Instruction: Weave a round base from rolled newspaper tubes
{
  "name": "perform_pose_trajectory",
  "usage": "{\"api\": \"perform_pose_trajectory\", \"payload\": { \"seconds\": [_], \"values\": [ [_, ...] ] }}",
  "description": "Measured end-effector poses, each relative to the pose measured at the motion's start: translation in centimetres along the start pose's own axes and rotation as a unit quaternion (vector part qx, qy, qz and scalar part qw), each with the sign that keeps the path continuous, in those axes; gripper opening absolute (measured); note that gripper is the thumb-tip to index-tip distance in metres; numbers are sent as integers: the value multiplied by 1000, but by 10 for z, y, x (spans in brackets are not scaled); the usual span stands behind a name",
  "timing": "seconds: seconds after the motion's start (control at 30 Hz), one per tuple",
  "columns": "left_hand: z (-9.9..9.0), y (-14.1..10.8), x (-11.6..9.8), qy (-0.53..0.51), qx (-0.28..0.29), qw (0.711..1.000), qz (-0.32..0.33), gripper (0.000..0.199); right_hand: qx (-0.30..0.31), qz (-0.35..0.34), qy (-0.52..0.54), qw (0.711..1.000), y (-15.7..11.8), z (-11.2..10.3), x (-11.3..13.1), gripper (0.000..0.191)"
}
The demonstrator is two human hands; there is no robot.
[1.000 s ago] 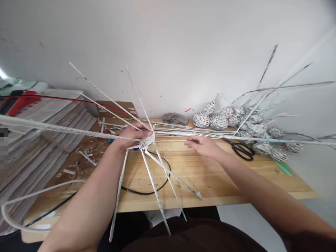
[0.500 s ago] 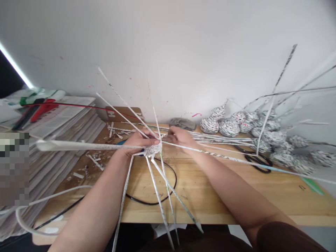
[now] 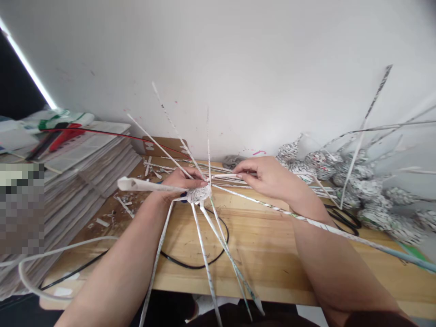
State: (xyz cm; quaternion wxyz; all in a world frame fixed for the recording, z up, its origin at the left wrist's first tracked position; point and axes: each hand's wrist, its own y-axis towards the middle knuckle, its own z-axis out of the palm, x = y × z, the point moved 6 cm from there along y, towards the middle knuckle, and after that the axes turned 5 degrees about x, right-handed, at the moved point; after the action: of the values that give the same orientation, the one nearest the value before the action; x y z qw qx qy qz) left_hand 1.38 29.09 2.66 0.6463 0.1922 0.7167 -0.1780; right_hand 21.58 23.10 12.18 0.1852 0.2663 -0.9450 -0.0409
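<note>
My left hand [image 3: 185, 179] is closed on a small woven paper base [image 3: 199, 194], its thumb lying along the upper edge. Rolled paper tubes fan out from this base: some rise toward the wall, several hang past the table's front edge, and a long paper tube [image 3: 259, 201] runs right across my right forearm. To the right of the base, my right hand [image 3: 265, 175] pinches a white paper strip [image 3: 223, 175] between thumb and fingers. That strip stretches from the base to my fingertips. The palm side of my left hand is hidden.
Woven paper balls [image 3: 368, 181] are heaped at the right by the wall, with scissors [image 3: 342, 218] before them. A tall newspaper stack [image 3: 102, 163] stands left, near paper scraps [image 3: 126, 206]. A black cable [image 3: 190, 267] loops on the wooden table [image 3: 272, 259].
My right hand has moved right, away from the base, drawing the paper strip out with it. The left hand keeps its hold on the base. The view has shifted slightly.
</note>
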Motion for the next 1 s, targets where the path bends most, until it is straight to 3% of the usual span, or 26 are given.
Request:
{"api": "perform_pose_trajectory", "payload": {
  "seconds": [0.63, 1.0],
  "values": [
    [0, 2, 0, 28, 43, 998, 36, 25, -7, -20, -107, 994, -2, 3, 22, 25],
    [3, 1, -7, 50, 38, 997, 53, 29, -6, -28, -121, 992, 0, 13, 29, 20]
  ]
}}
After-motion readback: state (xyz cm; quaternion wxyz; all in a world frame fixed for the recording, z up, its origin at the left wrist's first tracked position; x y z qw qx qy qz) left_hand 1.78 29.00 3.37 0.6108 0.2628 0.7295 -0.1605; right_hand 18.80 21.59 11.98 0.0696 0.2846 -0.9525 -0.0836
